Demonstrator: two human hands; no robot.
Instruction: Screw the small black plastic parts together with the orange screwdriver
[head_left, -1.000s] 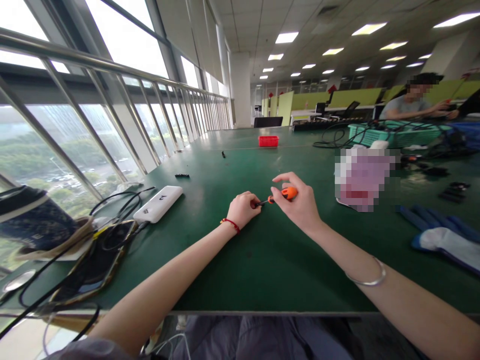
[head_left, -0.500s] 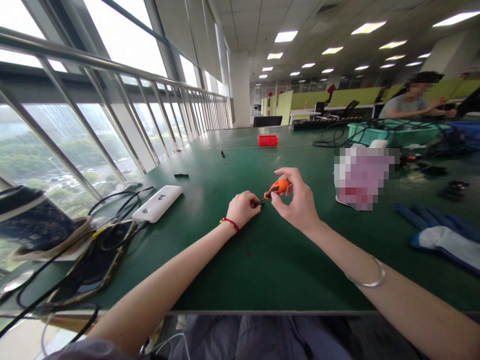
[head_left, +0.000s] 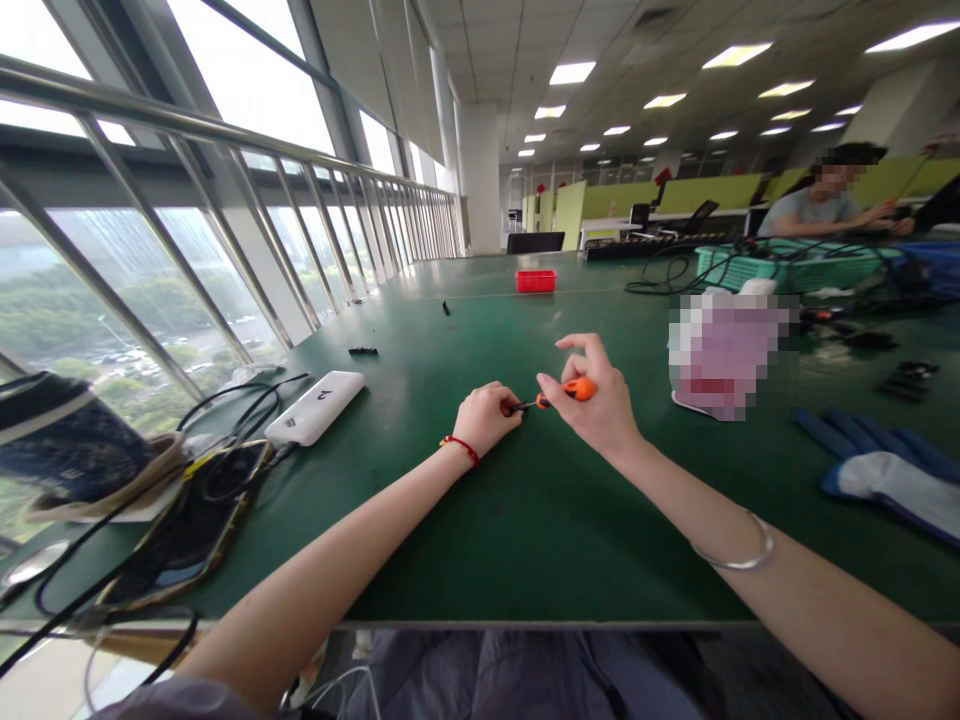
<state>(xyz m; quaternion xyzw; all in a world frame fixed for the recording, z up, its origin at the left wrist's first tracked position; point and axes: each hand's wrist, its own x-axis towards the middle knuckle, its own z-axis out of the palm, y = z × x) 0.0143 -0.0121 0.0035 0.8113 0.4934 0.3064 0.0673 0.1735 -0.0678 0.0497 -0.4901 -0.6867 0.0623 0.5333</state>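
Item one, as I log it remotely from the head view: an orange-and-black screwdriver [head_left: 579, 389], its handle in the right hand [head_left: 611, 412], its shaft pointing left. I record that hand's fingers as half curled: thumb along the near side of the handle, index finger arched clear above it; how the others grip is mostly hidden from me. Item two: a small dark part [head_left: 516, 409], pinched at the fingertips of the left hand [head_left: 482, 418], one end projecting to the right, towards the screwdriver. These fingers are bent and drawn together; how much of the part they cover I cannot tell. Shaft and part meet or nearly meet; I cannot tell which. Item three: green table [head_left: 510, 540], under both hands. Item four: white box-shaped device [head_left: 316, 408], well to the left of the left hand. Item five: red box [head_left: 536, 282], beyond the hands. Item six: blue-and-white glove [head_left: 900, 490], well to the right of the right hand.
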